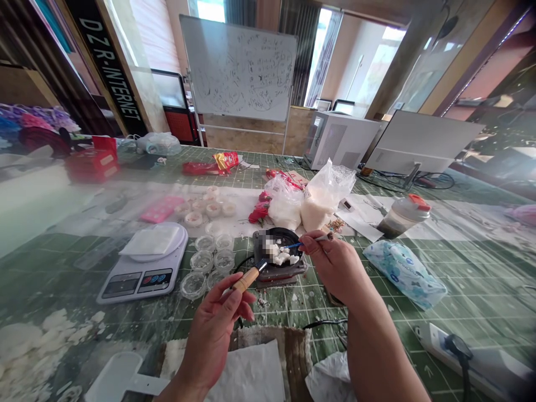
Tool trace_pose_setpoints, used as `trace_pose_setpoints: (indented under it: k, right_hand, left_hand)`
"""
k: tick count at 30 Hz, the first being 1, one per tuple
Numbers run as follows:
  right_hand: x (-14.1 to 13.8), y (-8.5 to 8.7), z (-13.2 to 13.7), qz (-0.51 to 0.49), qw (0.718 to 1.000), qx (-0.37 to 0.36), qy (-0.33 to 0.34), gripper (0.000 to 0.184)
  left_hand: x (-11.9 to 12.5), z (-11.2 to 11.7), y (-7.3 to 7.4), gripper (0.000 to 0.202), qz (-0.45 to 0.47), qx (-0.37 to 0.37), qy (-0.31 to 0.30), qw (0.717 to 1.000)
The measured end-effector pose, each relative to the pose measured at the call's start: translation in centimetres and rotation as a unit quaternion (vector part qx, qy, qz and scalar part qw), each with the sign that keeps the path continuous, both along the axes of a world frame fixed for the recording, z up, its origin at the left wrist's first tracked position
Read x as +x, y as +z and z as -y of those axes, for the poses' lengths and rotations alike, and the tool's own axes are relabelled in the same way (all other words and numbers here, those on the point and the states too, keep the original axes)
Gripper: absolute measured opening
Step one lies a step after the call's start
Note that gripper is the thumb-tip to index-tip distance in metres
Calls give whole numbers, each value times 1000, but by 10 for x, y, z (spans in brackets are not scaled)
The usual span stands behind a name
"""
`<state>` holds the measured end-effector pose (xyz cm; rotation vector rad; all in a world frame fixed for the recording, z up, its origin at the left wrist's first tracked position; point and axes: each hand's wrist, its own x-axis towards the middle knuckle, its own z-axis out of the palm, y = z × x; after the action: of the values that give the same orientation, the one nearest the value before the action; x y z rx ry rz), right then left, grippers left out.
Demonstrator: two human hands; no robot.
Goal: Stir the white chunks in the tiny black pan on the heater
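Left to right: white crumbs and flakes (37, 335) litter the near-left of the desk (460, 268), so some material has already been spilled or broken up. Digital scale (144, 268) next, a white sheet on its pan, nothing being weighed. Just right of it, a cluster of small clear cups (208, 262), the near ones looking empty; further back a second group of small cups (205, 209) looks to hold white fill, though blur makes that uncertain. Judgement: one batch poured, near batch left to fill. Centre: left hand (213, 335), fingers clenched around the wooden handle (247, 278) of a small black pan (281, 248), which sits on a small heater base (280, 271) with a cord running off it. Pan holds white chunks (283, 257), solid-looking, not liquid, so melting looks early. Right hand (335, 262), fingers pinching a thin blue-tipped stick (307, 241) whose tip is in the chunks; reads as stirring or prodding. Behind the pan, two clear bags of white granules (310, 201), open, plenty of stock left. Further right: lidded shaker bottle (404, 215), tissue pack (404, 273), power strip (469, 349) at the near-right edge. Overall: mid-process, melt under way, pour into the near cups not yet done.
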<state>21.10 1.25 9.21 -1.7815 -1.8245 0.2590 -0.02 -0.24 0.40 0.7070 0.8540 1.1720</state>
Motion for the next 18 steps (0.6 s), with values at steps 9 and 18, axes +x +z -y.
trace_pose_setpoints:
  k: [9, 18]
  right_hand:
    - [-4, -1, 0, -42, 998, 34, 15, 27]
    - [-5, -1, -1, -27, 999, 33, -4, 27]
  left_hand:
    - [-1, 1, 1, 30, -1, -11, 4, 1000]
    - [-1, -1, -2, 30, 2, -1, -1, 1000]
